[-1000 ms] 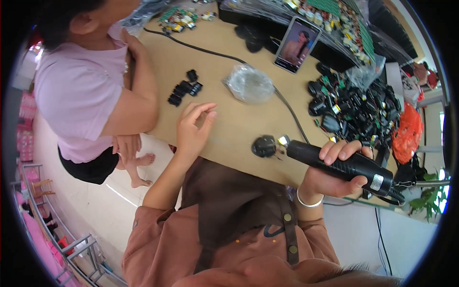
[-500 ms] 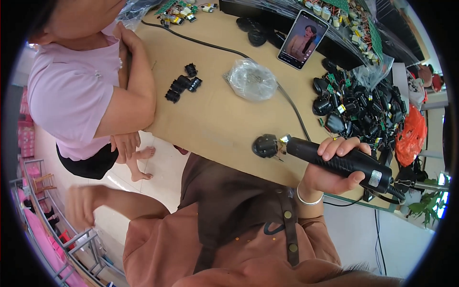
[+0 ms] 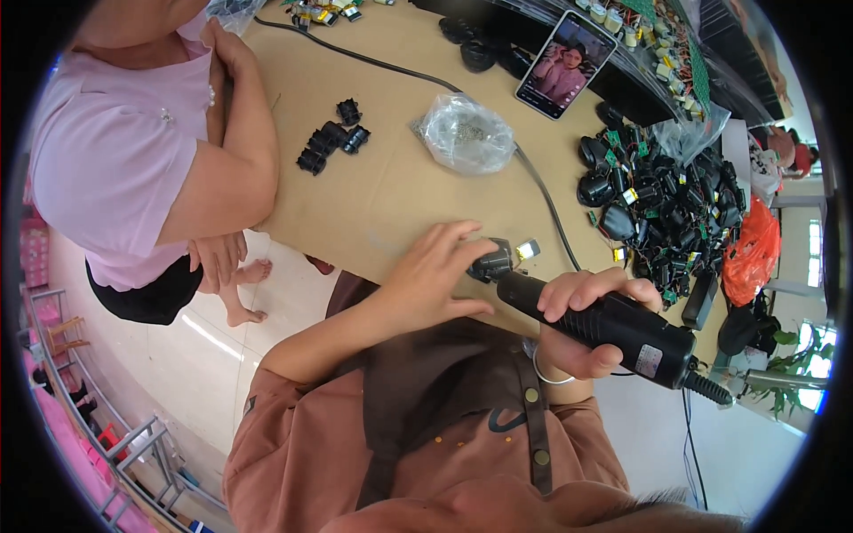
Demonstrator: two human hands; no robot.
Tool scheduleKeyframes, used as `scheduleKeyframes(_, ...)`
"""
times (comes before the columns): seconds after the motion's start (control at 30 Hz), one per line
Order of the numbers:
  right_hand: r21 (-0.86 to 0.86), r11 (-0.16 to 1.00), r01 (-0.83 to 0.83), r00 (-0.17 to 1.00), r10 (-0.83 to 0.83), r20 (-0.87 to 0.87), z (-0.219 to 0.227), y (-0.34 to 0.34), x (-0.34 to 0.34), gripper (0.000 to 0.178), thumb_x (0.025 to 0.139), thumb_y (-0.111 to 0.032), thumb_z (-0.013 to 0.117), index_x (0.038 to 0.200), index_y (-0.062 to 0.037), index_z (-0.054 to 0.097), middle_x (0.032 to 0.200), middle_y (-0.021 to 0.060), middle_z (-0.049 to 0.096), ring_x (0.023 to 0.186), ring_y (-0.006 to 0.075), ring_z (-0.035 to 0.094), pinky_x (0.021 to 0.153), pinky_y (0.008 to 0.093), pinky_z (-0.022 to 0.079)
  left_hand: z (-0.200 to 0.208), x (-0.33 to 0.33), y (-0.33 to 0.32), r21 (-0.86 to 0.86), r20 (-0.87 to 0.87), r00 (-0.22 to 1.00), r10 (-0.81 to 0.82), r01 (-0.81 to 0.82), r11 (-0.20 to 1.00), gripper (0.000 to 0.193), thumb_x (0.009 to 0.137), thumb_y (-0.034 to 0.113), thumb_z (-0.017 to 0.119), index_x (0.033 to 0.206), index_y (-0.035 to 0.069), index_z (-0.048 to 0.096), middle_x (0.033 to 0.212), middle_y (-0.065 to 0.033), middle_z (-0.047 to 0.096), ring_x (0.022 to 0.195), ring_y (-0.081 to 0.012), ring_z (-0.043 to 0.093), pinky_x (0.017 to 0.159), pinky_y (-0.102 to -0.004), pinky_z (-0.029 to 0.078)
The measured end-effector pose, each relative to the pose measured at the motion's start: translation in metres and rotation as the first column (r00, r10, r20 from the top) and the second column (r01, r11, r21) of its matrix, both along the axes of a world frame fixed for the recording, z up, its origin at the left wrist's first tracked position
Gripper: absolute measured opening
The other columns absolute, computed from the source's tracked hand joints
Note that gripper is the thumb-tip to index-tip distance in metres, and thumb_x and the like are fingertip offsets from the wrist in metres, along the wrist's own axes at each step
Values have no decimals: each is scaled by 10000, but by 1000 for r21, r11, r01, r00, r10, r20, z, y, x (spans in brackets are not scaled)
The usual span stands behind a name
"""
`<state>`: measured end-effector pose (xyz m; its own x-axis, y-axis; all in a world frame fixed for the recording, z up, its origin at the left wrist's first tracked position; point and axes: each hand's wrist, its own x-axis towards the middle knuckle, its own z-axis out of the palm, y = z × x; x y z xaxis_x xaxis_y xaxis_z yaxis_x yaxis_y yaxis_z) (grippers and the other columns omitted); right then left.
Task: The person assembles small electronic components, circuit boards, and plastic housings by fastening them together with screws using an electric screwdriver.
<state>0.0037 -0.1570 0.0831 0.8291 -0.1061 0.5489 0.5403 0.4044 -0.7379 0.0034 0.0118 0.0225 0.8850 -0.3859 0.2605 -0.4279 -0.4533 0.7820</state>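
Black, the tool (image 3: 613, 333) slants right of centre, wrapped by the curled fingers of the right hand (image 3: 577, 324). The left hand (image 3: 431, 277), at centre, is half open, thumb apart, fingertips at the small black part (image 3: 490, 263); whether they touch it is unclear. Fingers hide some of that part, and the tool's tip is hard to make out. Half a second ago, the left hand was blurred at lower left.
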Motion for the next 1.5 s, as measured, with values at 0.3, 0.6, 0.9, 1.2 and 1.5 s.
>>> scheduleKeyframes(0.3,-45,998,-42,998,40,-45,0,3,1,618,790,-428,658,1182,-72,339,793,111,469,498,204,509,457,324,461,-14,2,-13,81,82,995,50,-57,995,462,603,160,745,1035,139,582,1122,-45,513,1020,-251,484,820,-373,383)
scheduleKeyframes(0.6,-50,994,-95,995,93,-26,-5,4,8,601,804,-425,641,1179,-66,337,795,121,464,506,197,496,451,316,451,-14,2,-13,69,58,996,73,-76,995,446,593,157,754,1009,140,595,1053,-40,514,986,-241,490,785,-358,389)
scheduleKeyframes(0.9,11,963,-269,959,269,-90,-8,-1,7,642,708,-398,752,1137,-115,368,805,117,507,625,257,564,601,384,473,-14,2,-11,32,48,996,76,-78,996,486,563,151,773,1013,152,590,1006,-33,505,966,-237,490,753,-350,378)
scheduleKeyframes(1.2,-9,964,-266,952,261,-159,-5,3,8,596,690,-430,754,1000,-98,369,758,112,518,612,246,561,581,363,471,-14,3,-10,10,31,997,70,-70,997,498,561,138,771,1024,160,588,994,-28,503,965,-235,489,751,-350,383)
scheduleKeyframes(1.5,-44,951,-306,947,299,-119,-7,9,5,545,707,-340,773,967,-69,378,746,121,517,627,236,553,591,373,468,-17,2,-10,-11,51,995,84,-84,996,466,575,136,764,1005,144,585,973,-30,504,949,-236,493,753,-349,389)
